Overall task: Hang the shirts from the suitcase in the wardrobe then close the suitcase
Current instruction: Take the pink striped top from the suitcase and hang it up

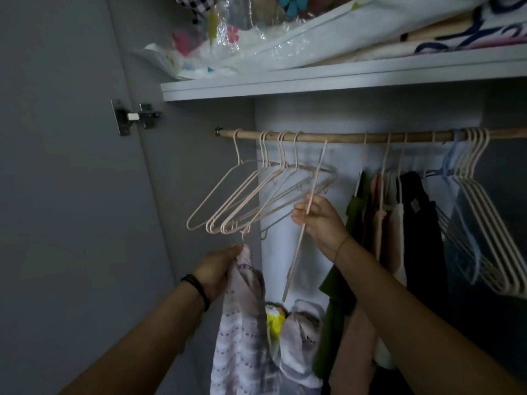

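I face the open wardrobe, where a wooden rail runs across under a shelf. My left hand grips the top of a pale patterned shirt on a hanger, whose hook pokes up just below the empty hangers. My right hand pinches a pink hanger that is turned edge-on, its hook just under the rail. Several empty pink hangers hang at the rail's left end. Green, pink, beige and black garments hang further right. The suitcase is out of view.
The open grey wardrobe door with its hinge stands at the left. The shelf above carries bagged bedding. More empty hangers crowd the rail's right end. Folded cloth and a yellow item lie low inside.
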